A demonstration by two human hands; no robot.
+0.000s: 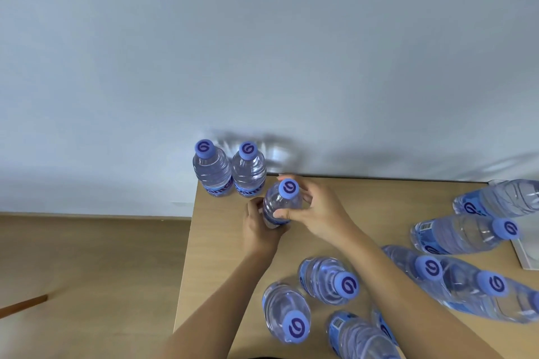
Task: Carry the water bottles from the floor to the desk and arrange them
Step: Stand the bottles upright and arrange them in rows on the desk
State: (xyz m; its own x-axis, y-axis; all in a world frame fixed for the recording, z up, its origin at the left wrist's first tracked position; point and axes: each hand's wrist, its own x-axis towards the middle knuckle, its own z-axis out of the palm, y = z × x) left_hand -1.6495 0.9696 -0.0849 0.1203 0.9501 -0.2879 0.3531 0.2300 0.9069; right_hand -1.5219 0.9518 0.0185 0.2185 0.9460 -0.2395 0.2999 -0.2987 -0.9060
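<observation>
Both my hands hold one clear water bottle (280, 207) with a blue cap, upright near the desk's back left corner. My left hand (259, 226) grips its lower body from the left, and my right hand (316, 211) wraps its upper body from the right. Two more bottles (212, 170) (248, 172) stand side by side against the wall at that corner, just left of the held one. Several other bottles (326, 280) stand or lie scattered across the front and right of the wooden desk (364, 201).
A pale wall rises behind the desk. Wooden floor (87, 265) lies to the left, below the desk's left edge. A white flat object (528, 256) sits at the desk's right edge, partly behind bottles.
</observation>
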